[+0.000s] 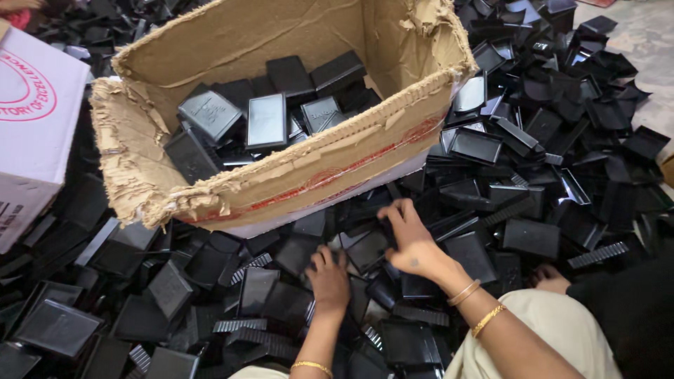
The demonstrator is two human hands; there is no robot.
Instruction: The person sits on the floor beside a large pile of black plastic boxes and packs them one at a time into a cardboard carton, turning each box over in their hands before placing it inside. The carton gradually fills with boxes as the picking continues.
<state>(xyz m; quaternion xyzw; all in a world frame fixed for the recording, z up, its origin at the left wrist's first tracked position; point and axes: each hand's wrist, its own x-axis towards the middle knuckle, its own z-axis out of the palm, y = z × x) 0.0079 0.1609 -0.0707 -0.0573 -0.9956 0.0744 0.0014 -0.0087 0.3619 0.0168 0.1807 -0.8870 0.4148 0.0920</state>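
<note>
A torn cardboard box (281, 175) holds roughly ten black plastic trays (267, 121). Just below its front edge, the left hand (328, 281) and right hand (407, 242) press, fingers curled, into the floor heap of trays (533, 175). A white box (31, 126) stands left.

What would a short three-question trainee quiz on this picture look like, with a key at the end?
1. True or false: the cardboard box already holds black trays.
2. Which hand reaches closer to the box: A left hand, B right hand?
3. What lies beneath both hands?

Key:
1. True.
2. B.
3. A pile of black plastic trays spread around the box.
</note>
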